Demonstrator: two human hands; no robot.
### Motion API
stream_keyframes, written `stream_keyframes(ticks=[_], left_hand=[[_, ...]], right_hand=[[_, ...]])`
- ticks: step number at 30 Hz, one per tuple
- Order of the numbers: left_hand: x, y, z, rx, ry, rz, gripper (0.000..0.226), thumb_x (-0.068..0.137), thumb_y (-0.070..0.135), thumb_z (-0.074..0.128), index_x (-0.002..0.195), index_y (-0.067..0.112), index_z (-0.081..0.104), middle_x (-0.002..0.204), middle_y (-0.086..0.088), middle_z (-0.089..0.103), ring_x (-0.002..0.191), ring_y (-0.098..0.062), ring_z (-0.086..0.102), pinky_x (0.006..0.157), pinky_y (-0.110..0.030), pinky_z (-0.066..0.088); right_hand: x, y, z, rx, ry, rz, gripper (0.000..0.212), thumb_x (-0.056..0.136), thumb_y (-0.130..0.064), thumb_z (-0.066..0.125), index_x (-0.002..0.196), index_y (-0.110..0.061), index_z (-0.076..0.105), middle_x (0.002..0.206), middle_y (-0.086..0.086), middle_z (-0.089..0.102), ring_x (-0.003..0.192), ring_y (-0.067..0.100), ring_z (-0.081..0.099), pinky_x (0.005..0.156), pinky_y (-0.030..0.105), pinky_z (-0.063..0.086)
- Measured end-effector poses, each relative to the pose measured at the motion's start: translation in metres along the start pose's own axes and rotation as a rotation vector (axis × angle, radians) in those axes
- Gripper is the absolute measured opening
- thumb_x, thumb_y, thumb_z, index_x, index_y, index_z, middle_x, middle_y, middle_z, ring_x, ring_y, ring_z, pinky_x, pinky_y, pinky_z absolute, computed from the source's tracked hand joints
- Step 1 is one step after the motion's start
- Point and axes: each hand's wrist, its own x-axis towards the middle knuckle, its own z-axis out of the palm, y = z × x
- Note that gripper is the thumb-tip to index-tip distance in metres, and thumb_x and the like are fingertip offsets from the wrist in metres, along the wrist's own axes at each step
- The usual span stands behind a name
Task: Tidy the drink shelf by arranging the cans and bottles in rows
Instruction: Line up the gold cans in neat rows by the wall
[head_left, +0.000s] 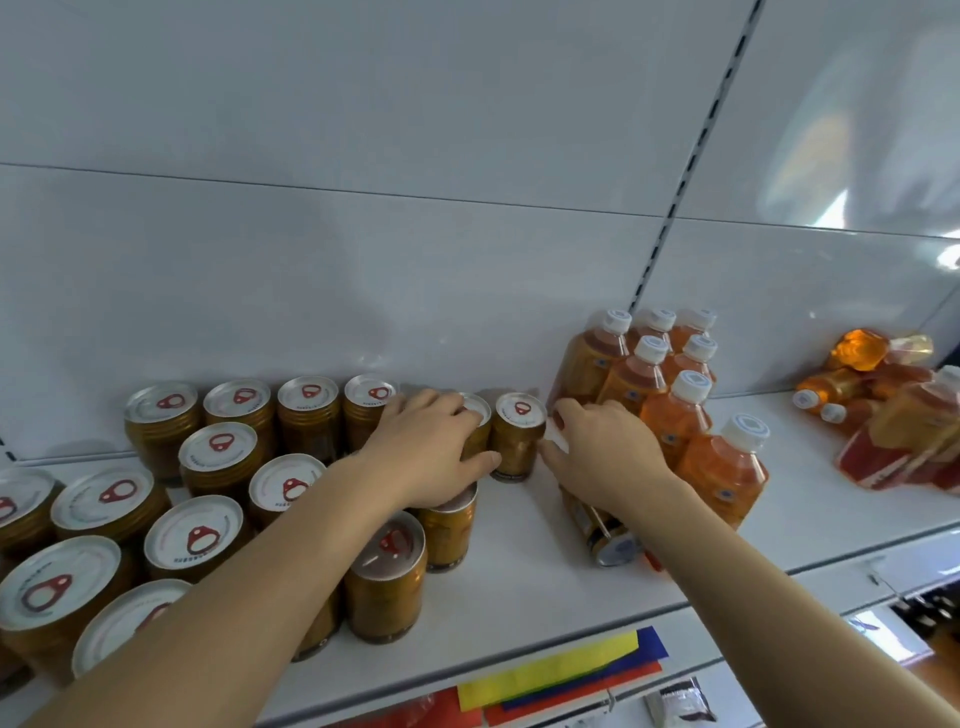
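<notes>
Gripping gold can (470, 431) — left hand (431, 449); amber-filled bottles (675, 410) beside right hand (602, 452).

A white back panel (363, 208) rises behind the shelf, split by a slotted upright (691, 166) right of centre; coloured tags (561, 670), yellow over blue and red, hang from the near edge; right of them a small dark packet (680, 701) hangs lower; dark items (930, 613) sit blurred at the far right below.

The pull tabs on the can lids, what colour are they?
Red, on white lids with silver rims. The pull tabs show best in the head view, on the cans at the left.
</notes>
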Motion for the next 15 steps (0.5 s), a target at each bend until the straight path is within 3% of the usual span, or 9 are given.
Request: stream_keyframes(ticks=[2,5,8,11,15], left_hand=[[-0.001,0.006,-0.001,0.021,-0.004,0.019,0.070,0.102,0.071,0.036,0.160,0.031,0.039,0.170,0.002,0.029,0.157,-0.027,0.021,0.126,-0.062,0.016],[-0.005,0.015,-0.004,0.050,-0.022,0.056,0.073,0.100,0.075,0.035,0.158,0.031,0.041,0.170,0.002,0.031,0.159,-0.026,0.018,0.126,-0.064,0.016],[-0.014,0.022,-0.005,0.045,-0.052,0.070,0.072,0.100,0.075,0.037,0.157,0.031,0.043,0.169,0.001,0.031,0.159,-0.026,0.017,0.127,-0.062,0.014],[-0.022,0.022,-0.004,0.025,-0.037,0.064,0.071,0.101,0.073,0.039,0.158,0.031,0.042,0.170,0.001,0.030,0.159,-0.025,0.017,0.127,-0.061,0.014],[-0.029,0.019,-0.005,-0.001,-0.019,0.042,0.073,0.100,0.074,0.041,0.159,0.032,0.039,0.172,0.000,0.024,0.160,-0.026,0.015,0.127,-0.060,0.016]], right_hand=[[-0.015,0.000,-0.007,-0.140,-0.146,0.047,0.050,0.102,-0.061,0.050,0.131,-0.022,0.057,0.109,0.003,0.068,0.102,0.026,0.062,0.077,0.037,0.055],[-0.027,-0.004,-0.009,-0.295,-0.298,0.047,0.048,0.102,-0.061,0.053,0.125,-0.020,0.064,0.103,0.001,0.067,0.092,0.024,0.065,0.077,0.035,0.057],[-0.028,-0.010,-0.001,-0.338,-0.277,0.045,0.045,0.103,-0.046,0.058,0.136,-0.016,0.057,0.118,0.007,0.065,0.104,0.029,0.062,0.077,0.037,0.051],[-0.032,-0.012,0.006,-0.285,-0.271,0.041,0.055,0.099,-0.044,0.063,0.147,-0.020,0.050,0.132,0.013,0.055,0.116,0.033,0.055,0.089,0.041,0.056],[-0.036,-0.016,0.008,-0.258,-0.253,-0.010,0.049,0.102,-0.043,0.060,0.148,-0.026,0.051,0.128,0.013,0.052,0.110,0.033,0.057,0.089,0.044,0.059]])
